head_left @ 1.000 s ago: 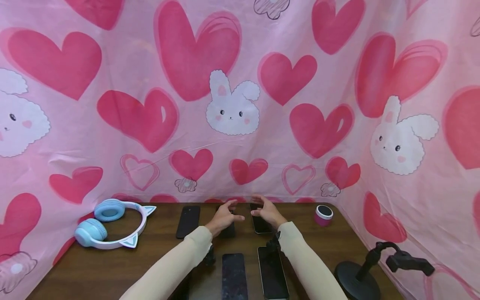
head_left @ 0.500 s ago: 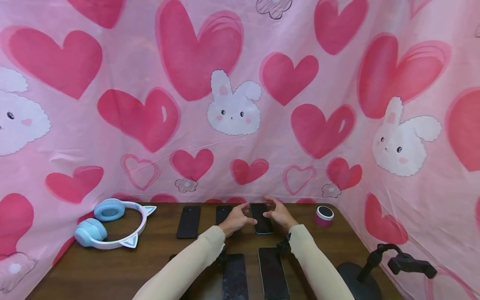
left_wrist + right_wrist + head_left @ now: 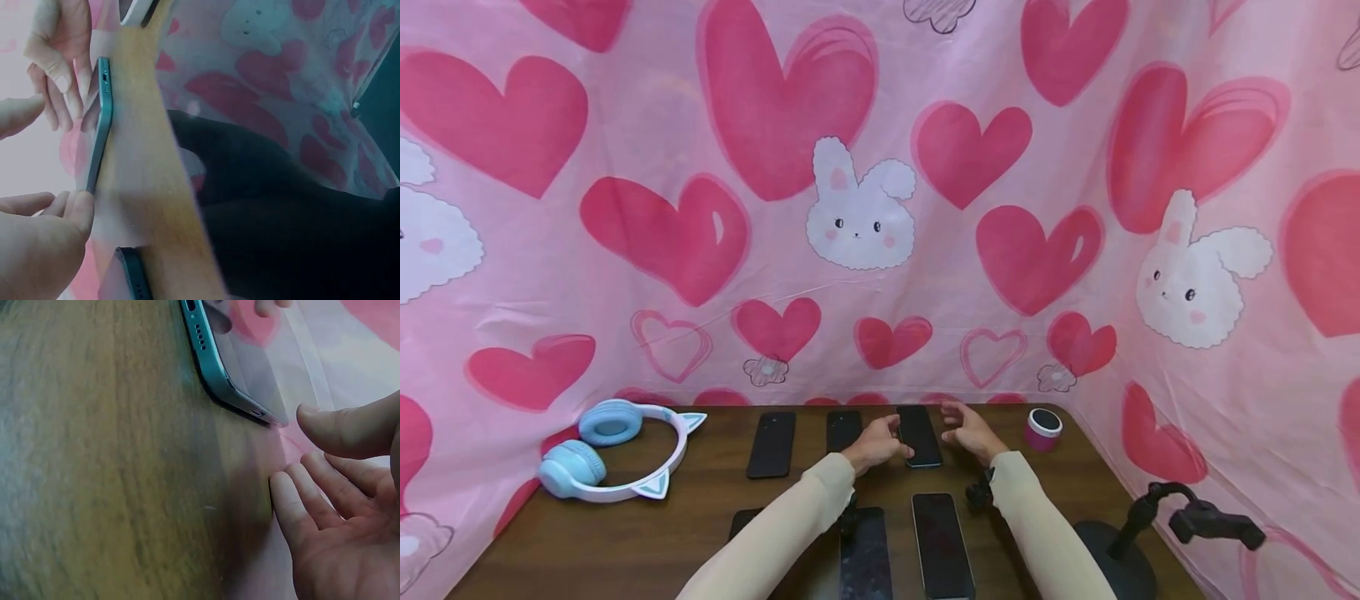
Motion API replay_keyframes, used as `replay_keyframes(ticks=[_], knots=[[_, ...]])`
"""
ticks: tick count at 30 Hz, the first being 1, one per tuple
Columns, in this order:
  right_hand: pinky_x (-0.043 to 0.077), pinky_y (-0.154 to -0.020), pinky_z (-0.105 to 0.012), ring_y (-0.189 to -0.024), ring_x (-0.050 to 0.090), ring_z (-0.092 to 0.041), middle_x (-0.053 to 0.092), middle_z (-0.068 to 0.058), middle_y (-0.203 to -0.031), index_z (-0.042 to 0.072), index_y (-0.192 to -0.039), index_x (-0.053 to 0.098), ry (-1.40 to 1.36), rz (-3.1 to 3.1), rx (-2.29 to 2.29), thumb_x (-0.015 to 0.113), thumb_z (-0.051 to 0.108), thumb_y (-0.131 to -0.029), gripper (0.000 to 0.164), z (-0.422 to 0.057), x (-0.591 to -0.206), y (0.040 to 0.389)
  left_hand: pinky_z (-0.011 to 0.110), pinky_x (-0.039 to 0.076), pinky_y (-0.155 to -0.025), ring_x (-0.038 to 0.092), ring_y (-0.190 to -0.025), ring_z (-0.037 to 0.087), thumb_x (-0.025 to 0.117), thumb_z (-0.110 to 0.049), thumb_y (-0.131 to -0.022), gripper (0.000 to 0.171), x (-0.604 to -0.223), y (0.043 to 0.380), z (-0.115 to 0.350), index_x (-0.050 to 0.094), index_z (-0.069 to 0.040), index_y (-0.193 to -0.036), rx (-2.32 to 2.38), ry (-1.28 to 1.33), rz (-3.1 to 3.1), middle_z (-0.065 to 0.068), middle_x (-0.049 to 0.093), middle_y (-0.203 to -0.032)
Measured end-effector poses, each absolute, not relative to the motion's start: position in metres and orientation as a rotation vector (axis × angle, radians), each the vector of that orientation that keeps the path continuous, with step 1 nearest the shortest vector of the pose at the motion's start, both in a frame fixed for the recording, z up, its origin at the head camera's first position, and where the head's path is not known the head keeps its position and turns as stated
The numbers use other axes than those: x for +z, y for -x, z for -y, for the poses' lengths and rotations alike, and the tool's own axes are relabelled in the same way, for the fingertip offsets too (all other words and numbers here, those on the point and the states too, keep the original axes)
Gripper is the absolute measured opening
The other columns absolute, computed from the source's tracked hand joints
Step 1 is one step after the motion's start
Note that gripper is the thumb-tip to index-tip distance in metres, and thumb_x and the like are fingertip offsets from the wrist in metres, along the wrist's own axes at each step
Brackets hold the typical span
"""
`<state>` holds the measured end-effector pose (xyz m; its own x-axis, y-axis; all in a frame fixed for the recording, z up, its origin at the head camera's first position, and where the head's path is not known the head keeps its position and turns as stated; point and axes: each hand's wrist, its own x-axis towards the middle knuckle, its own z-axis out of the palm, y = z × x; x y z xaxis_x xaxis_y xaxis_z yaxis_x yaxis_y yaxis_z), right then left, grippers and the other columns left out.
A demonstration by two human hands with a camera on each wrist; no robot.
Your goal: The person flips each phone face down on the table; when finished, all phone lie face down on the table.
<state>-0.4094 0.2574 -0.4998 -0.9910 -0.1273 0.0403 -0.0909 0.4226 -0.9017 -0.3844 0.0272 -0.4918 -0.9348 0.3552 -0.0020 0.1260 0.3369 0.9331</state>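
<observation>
A dark smartphone with a teal-blue edge [image 3: 920, 437] lies flat in the back row of the desk. My left hand [image 3: 878, 443] is at its left side, fingers relaxed; in the left wrist view the fingertips [image 3: 80, 209] meet the phone's edge [image 3: 102, 119]. To the right of that phone, my right hand [image 3: 972, 433] hovers with fingers spread and holds nothing. The right wrist view has the right hand [image 3: 340, 531] apart from the phone's corner [image 3: 225, 394]. Another black phone [image 3: 842, 428] lies partly behind the left hand.
One more black phone [image 3: 771, 444] lies farther left. Nearer me are two phones, one glossy [image 3: 942, 546] and one smudged [image 3: 866, 558], plus a dark one [image 3: 743, 520] mostly under the left sleeve. Cat-ear headphones [image 3: 617, 450], a pink-white round speaker [image 3: 1043, 429] and a black stand [image 3: 1123, 550] flank them.
My left hand has moved right, from over the second back-row phone to the teal-edged phone's side. My right hand has drawn off that phone to the right.
</observation>
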Motion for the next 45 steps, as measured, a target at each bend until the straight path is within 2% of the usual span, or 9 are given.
replay_keyframes(ticks=[4, 11, 19, 29, 41, 45], knots=[[0.051, -0.104, -0.051, -0.130, 0.053, -0.044, 0.052, -0.027, -0.146, -0.002, -0.144, 0.048, 0.177, -2.594, -1.663, 0.064, -0.015, -0.083, 0.065, -0.258, -0.502, 0.408, 0.055, 0.041, -0.115, 0.047, -0.140, 0.043, 0.080, -0.007, -0.080, 0.086, -0.494, 0.381, -0.027, 0.036, 0.008, -0.152, 1.601, -0.422, -2.386, 0.025, 0.042, -0.157], [0.054, -0.102, -0.048, -0.131, 0.053, -0.045, 0.052, -0.028, -0.145, -0.004, -0.145, 0.046, 0.220, -2.533, -1.634, 0.061, -0.015, -0.085, 0.063, -0.249, -0.505, 0.408, 0.055, 0.043, -0.114, 0.047, -0.141, 0.042, 0.076, -0.008, -0.082, 0.086, -0.496, 0.380, -0.027, 0.031, 0.008, -0.154, 1.615, -0.397, -2.339, 0.027, 0.040, -0.158], [0.053, -0.102, -0.052, -0.129, 0.055, -0.045, 0.056, -0.031, -0.141, -0.007, -0.144, 0.047, 0.256, -2.508, -1.631, 0.061, -0.015, -0.083, 0.063, -0.238, -0.506, 0.407, 0.056, 0.042, -0.114, 0.047, -0.140, 0.042, 0.076, -0.005, -0.082, 0.086, -0.501, 0.381, -0.028, 0.030, 0.009, -0.154, 1.663, -0.360, -2.313, 0.027, 0.037, -0.160], [0.054, -0.102, -0.050, -0.129, 0.056, -0.045, 0.055, -0.031, -0.142, -0.007, -0.143, 0.047, 0.246, -2.509, -1.633, 0.062, -0.014, -0.084, 0.062, -0.232, -0.508, 0.406, 0.058, 0.035, -0.118, 0.036, -0.148, 0.044, 0.074, -0.003, -0.081, 0.085, -0.501, 0.379, -0.025, 0.031, 0.010, -0.154, 1.713, -0.330, -2.300, 0.031, 0.035, -0.159], [0.053, -0.103, -0.053, -0.125, 0.059, -0.042, 0.059, -0.029, -0.138, -0.006, -0.141, 0.050, 0.221, -2.533, -1.621, 0.066, -0.010, -0.086, 0.058, -0.226, -0.497, 0.402, 0.057, 0.042, -0.113, 0.050, -0.137, 0.039, 0.073, -0.002, -0.081, 0.088, -0.498, 0.379, -0.022, 0.028, 0.008, -0.155, 1.754, -0.358, -2.266, 0.030, 0.033, -0.160], [0.053, -0.103, -0.052, -0.123, 0.061, -0.040, 0.060, -0.028, -0.137, -0.005, -0.140, 0.052, 0.210, -2.543, -1.614, 0.068, -0.007, -0.086, 0.056, -0.225, -0.496, 0.405, 0.056, 0.041, -0.115, 0.052, -0.135, 0.037, 0.074, -0.002, -0.080, 0.089, -0.493, 0.377, -0.021, 0.028, 0.008, -0.155, 1.743, -0.386, -2.293, 0.029, 0.034, -0.160]])
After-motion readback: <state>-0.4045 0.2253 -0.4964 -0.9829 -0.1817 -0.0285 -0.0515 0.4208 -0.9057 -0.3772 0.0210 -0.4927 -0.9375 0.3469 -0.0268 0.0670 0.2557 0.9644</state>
